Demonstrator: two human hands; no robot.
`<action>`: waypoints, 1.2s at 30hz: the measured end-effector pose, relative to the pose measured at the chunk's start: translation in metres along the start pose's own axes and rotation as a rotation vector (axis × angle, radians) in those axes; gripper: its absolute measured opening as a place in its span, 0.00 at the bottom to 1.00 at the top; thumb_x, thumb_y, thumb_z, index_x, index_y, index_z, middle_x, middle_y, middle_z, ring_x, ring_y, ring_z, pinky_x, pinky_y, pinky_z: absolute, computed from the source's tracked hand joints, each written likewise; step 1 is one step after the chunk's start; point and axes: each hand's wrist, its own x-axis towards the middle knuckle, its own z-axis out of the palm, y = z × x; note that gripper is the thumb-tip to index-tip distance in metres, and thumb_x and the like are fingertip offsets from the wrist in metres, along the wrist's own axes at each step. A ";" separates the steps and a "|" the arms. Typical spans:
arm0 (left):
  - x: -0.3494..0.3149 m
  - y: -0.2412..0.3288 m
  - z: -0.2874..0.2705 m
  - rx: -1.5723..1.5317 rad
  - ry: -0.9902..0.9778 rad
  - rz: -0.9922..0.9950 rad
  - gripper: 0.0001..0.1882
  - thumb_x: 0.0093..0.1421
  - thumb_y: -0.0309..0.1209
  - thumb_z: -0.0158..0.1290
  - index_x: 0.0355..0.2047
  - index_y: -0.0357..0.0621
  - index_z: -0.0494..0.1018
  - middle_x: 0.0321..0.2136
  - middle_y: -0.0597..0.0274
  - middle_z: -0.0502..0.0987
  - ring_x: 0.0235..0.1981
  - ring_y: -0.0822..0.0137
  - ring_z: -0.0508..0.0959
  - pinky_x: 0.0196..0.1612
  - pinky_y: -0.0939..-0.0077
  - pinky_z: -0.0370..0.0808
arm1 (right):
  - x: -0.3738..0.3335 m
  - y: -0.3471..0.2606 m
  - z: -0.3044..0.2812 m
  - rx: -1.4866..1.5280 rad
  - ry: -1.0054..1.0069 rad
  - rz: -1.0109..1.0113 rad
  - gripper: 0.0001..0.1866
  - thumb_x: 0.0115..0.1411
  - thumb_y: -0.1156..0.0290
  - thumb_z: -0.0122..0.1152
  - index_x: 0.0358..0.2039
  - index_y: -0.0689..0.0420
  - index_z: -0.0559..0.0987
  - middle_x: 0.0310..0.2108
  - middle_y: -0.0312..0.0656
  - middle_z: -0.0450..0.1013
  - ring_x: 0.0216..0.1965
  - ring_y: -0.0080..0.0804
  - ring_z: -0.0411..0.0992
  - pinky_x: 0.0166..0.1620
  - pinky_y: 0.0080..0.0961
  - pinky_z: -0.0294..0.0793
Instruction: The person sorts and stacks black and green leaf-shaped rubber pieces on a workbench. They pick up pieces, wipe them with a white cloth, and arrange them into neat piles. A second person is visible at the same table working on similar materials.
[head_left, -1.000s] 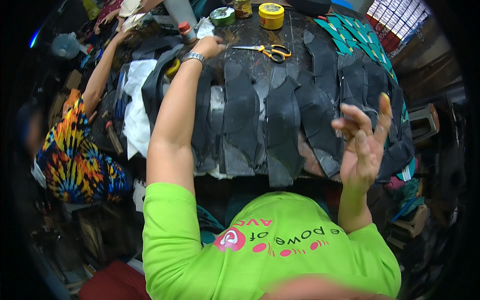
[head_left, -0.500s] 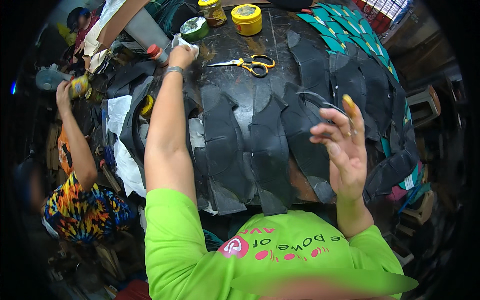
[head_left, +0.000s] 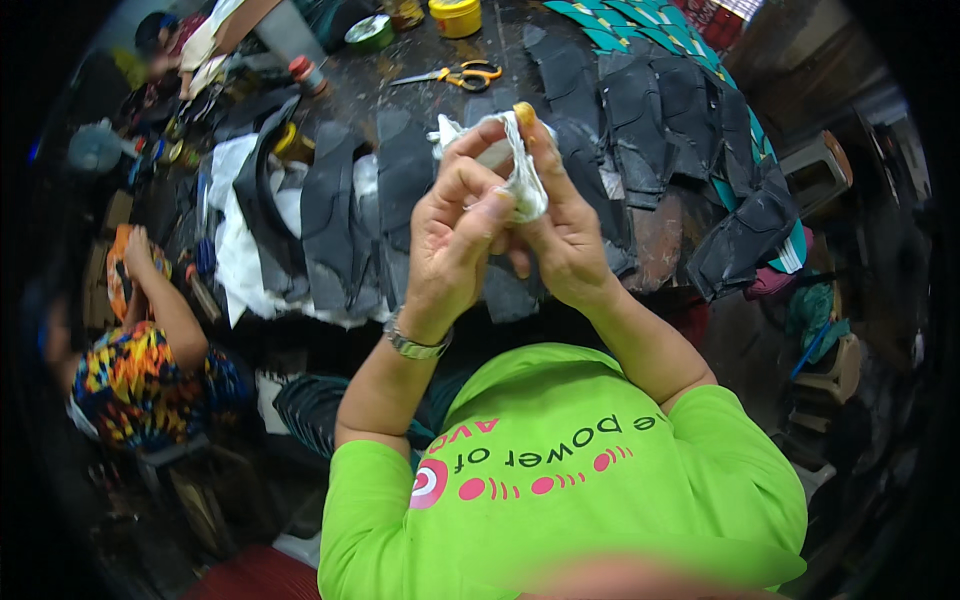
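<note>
Above the near edge of the table, both my hands are raised close together around a crumpled white rag [head_left: 527, 190]. My left hand [head_left: 450, 235] is closed, pinching the rag between thumb and fingers. On the other side my right hand [head_left: 568, 240] grips it too, its index finger upright with a yellow-brown stain on the tip. Part of the rag is hidden behind my fingers. Under and around my hands lie several black shoe-upper-like pieces [head_left: 332, 215]. Beyond them are scissors with yellow-and-black handles [head_left: 470, 77], lying apart from my hands.
A yellow tub [head_left: 456, 18], a green round tin [head_left: 370, 35] and a red-capped bottle [head_left: 307, 74] stand on the far side. Teal pieces [head_left: 625, 22] are stacked at far right. White sheets [head_left: 240, 270] lie at left. A co-worker in a multicoloured shirt [head_left: 140, 385] sits at left.
My left hand has come back from the far side with the white rag. My right hand has moved left and closed on it. The view has shifted; the co-worker's arm has come down.
</note>
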 end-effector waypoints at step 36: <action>-0.122 0.026 0.013 0.820 -0.585 -0.216 0.10 0.50 0.22 0.58 0.33 0.40 0.72 0.25 0.51 0.73 0.27 0.48 0.76 0.29 0.64 0.72 | -0.059 -0.105 -0.031 -1.176 -1.154 -0.385 0.29 0.61 0.70 0.52 0.64 0.37 0.67 0.23 0.43 0.70 0.21 0.38 0.75 0.23 0.32 0.71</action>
